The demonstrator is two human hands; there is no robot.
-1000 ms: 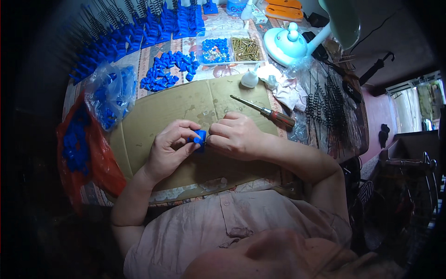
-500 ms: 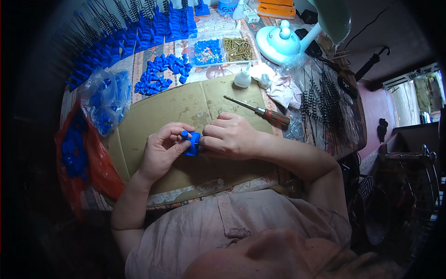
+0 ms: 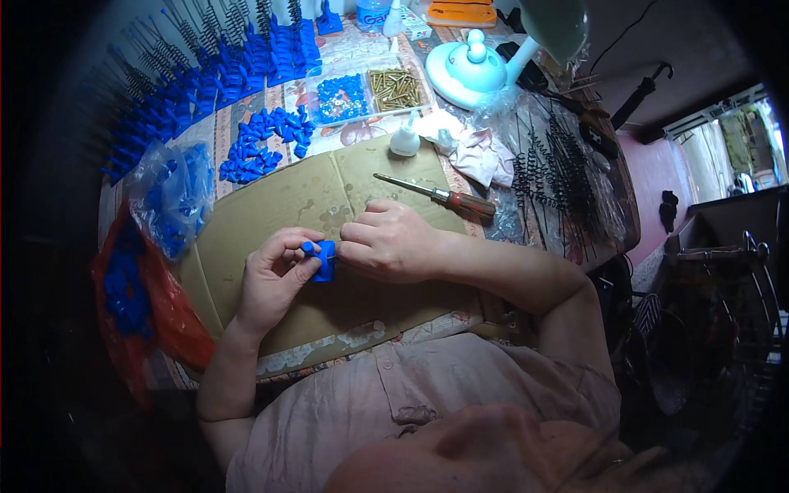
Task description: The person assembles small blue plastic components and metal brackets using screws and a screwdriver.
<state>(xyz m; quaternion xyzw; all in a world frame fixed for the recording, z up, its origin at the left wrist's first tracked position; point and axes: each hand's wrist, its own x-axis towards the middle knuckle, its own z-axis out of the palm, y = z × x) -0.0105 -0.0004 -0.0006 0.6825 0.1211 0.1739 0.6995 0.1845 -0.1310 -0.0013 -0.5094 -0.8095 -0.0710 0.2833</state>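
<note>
Head view shows us seated at the counter [image 3: 345, 51], looking down on our hands over a cardboard sheet [image 3: 279, 205] that covers the near middle. Toward the far edge sits a clear tray [image 3: 371, 92] with two compartments: the left one holds small blue pieces, the right one brass screws. Just left of the tray a loose heap of blue parts [image 3: 263, 144] lies on the counter. At the left edge a clear bag [image 3: 174, 193] holds more blue parts, and nearer us a red bag [image 3: 136, 304] holds still more. Rows of finished blue pieces [image 3: 205, 82] with dark spikes line the far left corner.

Our left hand [image 3: 275, 283] comes up from the near edge, fingers curled round a small blue part [image 3: 322, 260], thumb on its top. Our right hand [image 3: 386, 242] reaches in from the right, forearm across the cardboard, fingertips pinched against the right side of the same part; whether it grips something small there we cannot tell. The part sits just above the cardboard's middle, between both hands.

Beyond the right hand a screwdriver [image 3: 440, 195] lies on the cardboard, red handle pointing to the right edge. A white bottle [image 3: 404, 141] stands at the cardboard's far edge, and black wire sprigs [image 3: 559, 177] lie along the right edge.
</note>
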